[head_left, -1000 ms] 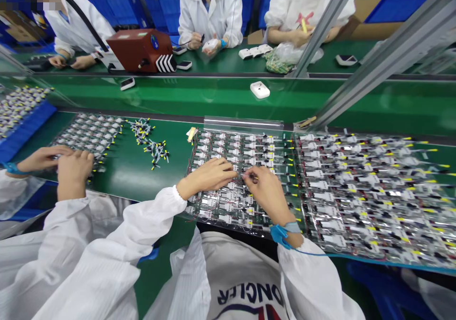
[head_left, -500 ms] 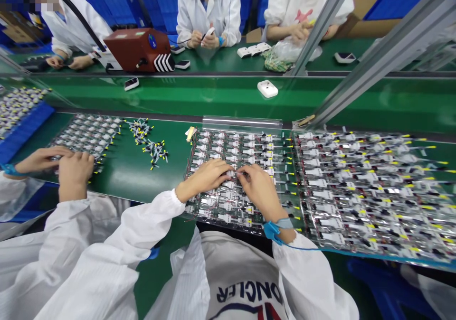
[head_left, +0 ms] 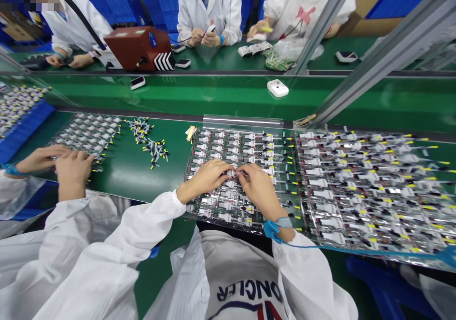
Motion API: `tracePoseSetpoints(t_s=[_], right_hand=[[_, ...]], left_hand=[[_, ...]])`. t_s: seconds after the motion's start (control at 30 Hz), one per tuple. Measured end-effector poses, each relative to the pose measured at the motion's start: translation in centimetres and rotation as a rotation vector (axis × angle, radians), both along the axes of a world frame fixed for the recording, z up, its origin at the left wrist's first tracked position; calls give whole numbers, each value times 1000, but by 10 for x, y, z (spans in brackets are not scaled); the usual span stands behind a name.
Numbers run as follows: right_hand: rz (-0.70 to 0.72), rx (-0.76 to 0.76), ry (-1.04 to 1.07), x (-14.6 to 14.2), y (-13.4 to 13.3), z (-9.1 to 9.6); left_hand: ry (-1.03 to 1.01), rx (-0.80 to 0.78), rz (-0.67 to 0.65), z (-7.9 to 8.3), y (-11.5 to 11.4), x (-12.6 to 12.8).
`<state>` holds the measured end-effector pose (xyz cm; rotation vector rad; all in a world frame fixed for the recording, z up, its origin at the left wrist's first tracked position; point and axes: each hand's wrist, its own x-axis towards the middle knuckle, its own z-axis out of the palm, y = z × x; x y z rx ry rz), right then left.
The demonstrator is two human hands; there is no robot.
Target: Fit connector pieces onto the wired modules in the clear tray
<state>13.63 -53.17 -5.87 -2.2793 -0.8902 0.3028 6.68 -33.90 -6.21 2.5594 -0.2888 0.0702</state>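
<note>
Shifted rightward since the earlier frame, the white plastic box [head_left: 278, 88] now sits further along the far green conveyor belt. Your bare left hand [head_left: 204, 180] and right hand [head_left: 260, 189] stay low over the clear plastic sheet of white connectors with yellow-tipped wires [head_left: 221, 215]. Your fingers curl inward, the fingertips [head_left: 245, 170] of both hands closing together over one connector row; what they pinch, if anything, is hidden. A blue wrist strap [head_left: 272, 230] circles your right wrist. Right of that sheet lies a second wired sheet [head_left: 366, 192]; left of it, a loose heap of yellow-tipped parts [head_left: 149, 142], and beyond, a co-worker's hands [head_left: 73, 168].
</note>
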Motion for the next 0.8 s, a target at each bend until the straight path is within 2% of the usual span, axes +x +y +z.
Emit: tracePoseSetpoints(t_s=[0.57,0.8], right_hand=[[19,-55,1,1,2,-2],[-2,-64,-1,-1,3,-6]], left_hand=[[-13,102,3,-6,-3,0],[11,131,5,0,-5,1]])
